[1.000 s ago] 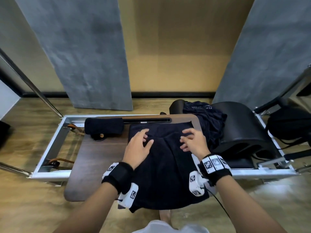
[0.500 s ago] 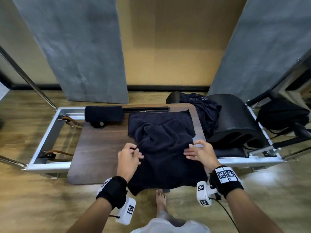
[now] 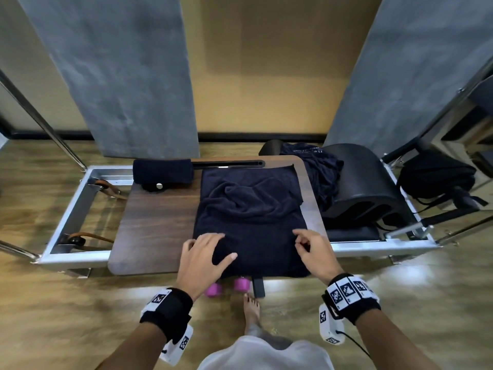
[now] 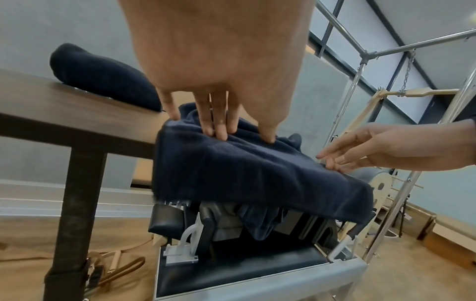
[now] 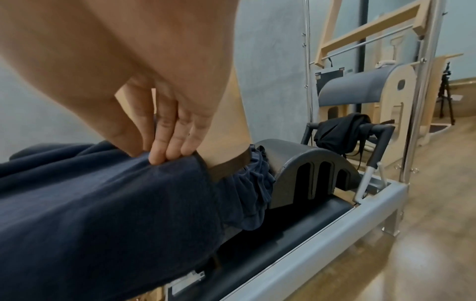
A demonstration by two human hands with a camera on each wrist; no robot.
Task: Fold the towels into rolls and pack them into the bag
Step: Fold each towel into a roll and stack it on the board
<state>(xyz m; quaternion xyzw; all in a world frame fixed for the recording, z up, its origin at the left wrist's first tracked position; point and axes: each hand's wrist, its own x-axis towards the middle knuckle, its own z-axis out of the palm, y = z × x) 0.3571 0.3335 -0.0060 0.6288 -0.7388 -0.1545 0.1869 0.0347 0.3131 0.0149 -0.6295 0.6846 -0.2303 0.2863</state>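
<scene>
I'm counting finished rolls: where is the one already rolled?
In the head view, the rolled towel lies at the far left corner of the wooden table, just left of the spread towel.

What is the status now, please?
Left hand flat on towel, open. Right hand fingertips on its right edge. Towel bunched, unrolled. Rolled towel behind. Nothing blocking.

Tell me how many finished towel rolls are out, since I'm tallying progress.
1: the rolled towel at the wooden table's far left edge. Others may be hidden.
</scene>
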